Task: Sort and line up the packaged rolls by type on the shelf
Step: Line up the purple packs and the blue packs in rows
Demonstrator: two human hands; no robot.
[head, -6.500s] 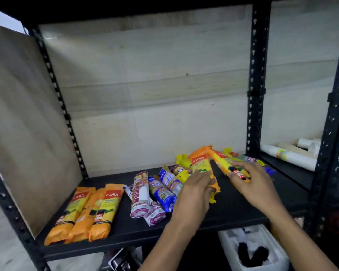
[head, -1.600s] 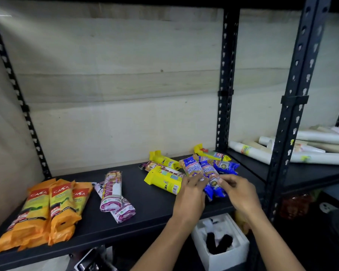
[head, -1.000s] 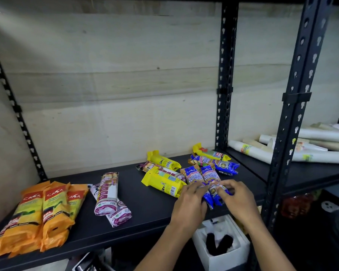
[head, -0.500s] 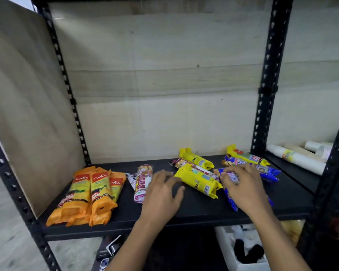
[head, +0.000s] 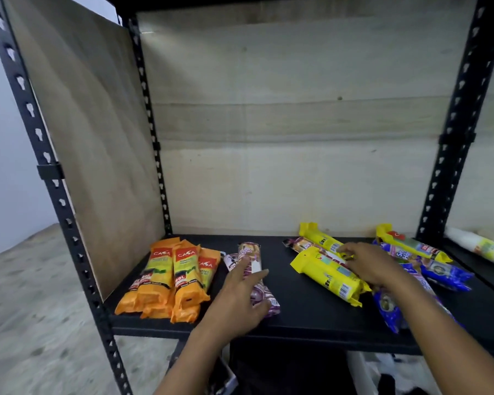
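Left hand (head: 240, 297): fingers straight and slightly spread, laid on the purple-and-white rolls (head: 254, 266). Half a second ago it lay on bare shelf (head: 297, 317) between these and the yellow ones.
Right hand (head: 374, 266): fingers stretched loosely over the front yellow roll (head: 325, 276), tips near the back yellow roll (head: 320, 239); no pinch that I can see.
Change: a second ago both hands worked together on the blue rolls (head: 445, 273); now they have parted onto two other types.
Blue rolls: under the right wrist and just to its right, roughly side by side.
Orange packs (head: 169, 277): just left of the left hand, bunched and overlapping.
Mixed roll (head: 411, 243): yellow-green, beyond the right hand, behind the blues.
Meaning: the blues look grouped; purple and yellow seem next for straightening, and the task is probably past halfway.
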